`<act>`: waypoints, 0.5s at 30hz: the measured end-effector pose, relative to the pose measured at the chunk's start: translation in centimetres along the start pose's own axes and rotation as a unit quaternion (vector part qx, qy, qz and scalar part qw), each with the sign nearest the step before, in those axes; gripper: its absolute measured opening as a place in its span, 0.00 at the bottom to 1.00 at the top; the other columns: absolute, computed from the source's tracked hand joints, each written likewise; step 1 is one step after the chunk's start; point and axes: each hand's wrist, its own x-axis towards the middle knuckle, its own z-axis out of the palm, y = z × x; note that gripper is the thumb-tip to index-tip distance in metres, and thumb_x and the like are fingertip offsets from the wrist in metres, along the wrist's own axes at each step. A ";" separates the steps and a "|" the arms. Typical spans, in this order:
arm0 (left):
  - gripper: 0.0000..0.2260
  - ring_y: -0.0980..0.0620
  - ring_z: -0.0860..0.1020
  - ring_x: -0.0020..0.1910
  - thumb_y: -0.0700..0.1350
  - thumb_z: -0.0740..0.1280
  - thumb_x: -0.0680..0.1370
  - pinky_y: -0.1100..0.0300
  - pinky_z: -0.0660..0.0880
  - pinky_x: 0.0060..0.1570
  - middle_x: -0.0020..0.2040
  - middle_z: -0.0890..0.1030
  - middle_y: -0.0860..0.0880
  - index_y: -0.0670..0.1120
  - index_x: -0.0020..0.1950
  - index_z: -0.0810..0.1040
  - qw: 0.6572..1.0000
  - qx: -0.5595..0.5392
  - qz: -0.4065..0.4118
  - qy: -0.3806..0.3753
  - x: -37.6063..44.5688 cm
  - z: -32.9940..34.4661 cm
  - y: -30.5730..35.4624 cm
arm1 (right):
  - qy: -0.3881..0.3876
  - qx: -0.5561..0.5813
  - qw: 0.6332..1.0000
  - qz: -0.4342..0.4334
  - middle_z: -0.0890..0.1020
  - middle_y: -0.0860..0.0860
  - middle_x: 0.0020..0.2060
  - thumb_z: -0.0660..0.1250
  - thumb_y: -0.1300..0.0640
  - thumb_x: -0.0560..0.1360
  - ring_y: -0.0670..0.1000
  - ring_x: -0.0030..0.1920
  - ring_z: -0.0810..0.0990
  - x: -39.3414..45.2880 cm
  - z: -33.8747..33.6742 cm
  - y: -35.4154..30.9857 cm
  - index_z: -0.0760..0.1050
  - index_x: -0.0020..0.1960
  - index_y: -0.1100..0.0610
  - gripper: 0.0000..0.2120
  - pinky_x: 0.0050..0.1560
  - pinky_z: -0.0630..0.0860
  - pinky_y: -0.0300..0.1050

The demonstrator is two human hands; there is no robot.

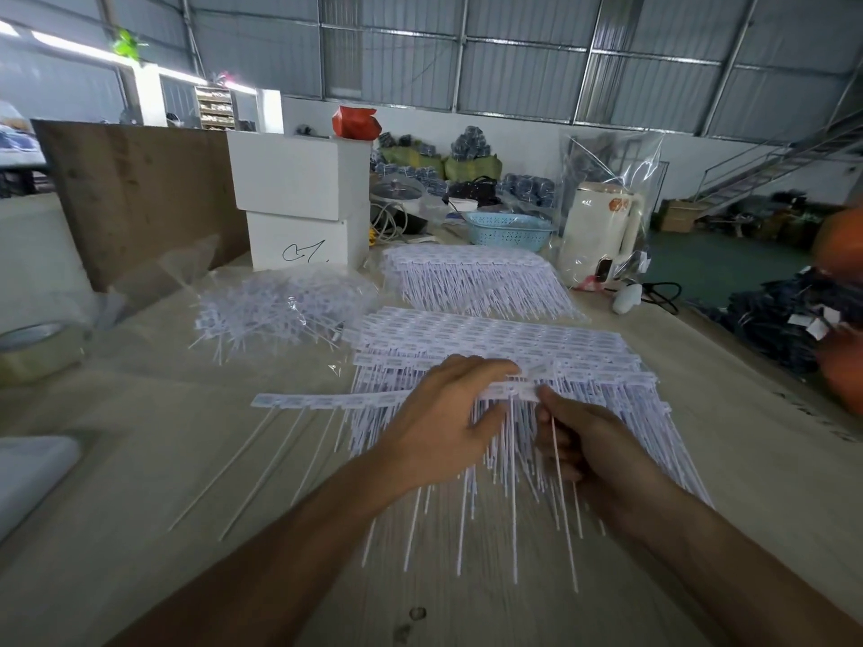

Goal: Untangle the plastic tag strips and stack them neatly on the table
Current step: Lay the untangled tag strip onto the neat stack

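strip being laid on the near stack, both hands engaged

i see the left hand [448, 413] resting fingers-spread over the header band of a tag strip [373, 399], thumb under it, pressing it onto the near stack [495, 343] at the middle of the table [700, 530]. the right hand [588, 445] pinches the same band at its right end, fingers curled around the thin tails. i judge this grip squares the strip to the pile before release. the strip's long axis runs left to right, overhanging the stack's left side; its tails point toward the near edge. a second tidy stack [471, 273] lies toward the far edge. the untangled work remains in a clear bag of loose strips [280, 305] toward the far left.
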 end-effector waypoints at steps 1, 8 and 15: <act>0.17 0.56 0.73 0.57 0.44 0.67 0.78 0.61 0.68 0.57 0.58 0.81 0.51 0.49 0.67 0.76 1.000 0.015 -0.004 0.007 -0.1 -0.2 -0.3 | 0.000 0.001 1.000 0.003 0.61 0.47 0.28 0.71 0.45 0.72 0.46 0.26 0.57 0.0 -0.1 -0.1 0.77 0.33 0.52 0.15 0.22 0.59 0.38; 0.10 0.46 0.78 0.47 0.40 0.75 0.73 0.52 0.75 0.46 0.46 0.83 0.48 0.43 0.53 0.82 0.991 0.119 0.028 0.044 -0.2 -0.4 -0.1 | -0.070 0.017 0.995 0.062 0.62 0.48 0.29 0.71 0.37 0.71 0.46 0.27 0.56 -0.3 0.3 0.3 0.77 0.35 0.54 0.21 0.22 0.57 0.38; 0.05 0.46 0.77 0.44 0.40 0.75 0.73 0.50 0.75 0.42 0.42 0.81 0.49 0.43 0.47 0.81 0.982 0.162 0.065 0.066 -0.1 -0.2 0.3 | -0.096 0.070 0.992 0.050 0.64 0.49 0.29 0.64 0.43 0.80 0.45 0.26 0.57 -0.8 0.9 0.1 0.77 0.41 0.57 0.19 0.22 0.57 0.37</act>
